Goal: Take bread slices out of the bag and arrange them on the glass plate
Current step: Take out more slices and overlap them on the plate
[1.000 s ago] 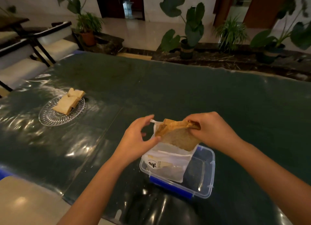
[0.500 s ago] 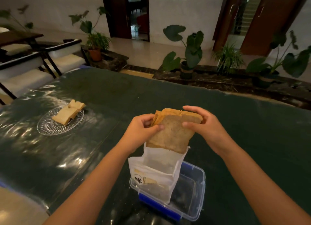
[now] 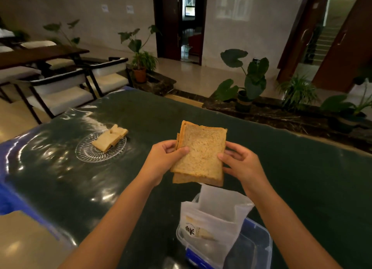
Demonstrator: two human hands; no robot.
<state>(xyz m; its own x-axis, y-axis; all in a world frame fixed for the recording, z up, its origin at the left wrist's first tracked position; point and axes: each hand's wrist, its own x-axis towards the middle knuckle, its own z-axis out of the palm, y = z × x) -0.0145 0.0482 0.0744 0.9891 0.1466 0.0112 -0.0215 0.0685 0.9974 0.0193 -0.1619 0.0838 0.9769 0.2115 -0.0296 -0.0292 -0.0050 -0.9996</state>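
Now clear of the bread bag, stacked brown bread slices clamped between left hand and right hand; next, probably peel one off and carry far left to glass plate.

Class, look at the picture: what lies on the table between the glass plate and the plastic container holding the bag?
Nothing: head view shows bare green table between glass plate and container.

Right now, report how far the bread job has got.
Done: a few slices already lie on the glass plate. In hand: the left hand and right hand hold a stack of slices clear above the bag, which stands in a plastic box. Left: setting these slices on the plate.
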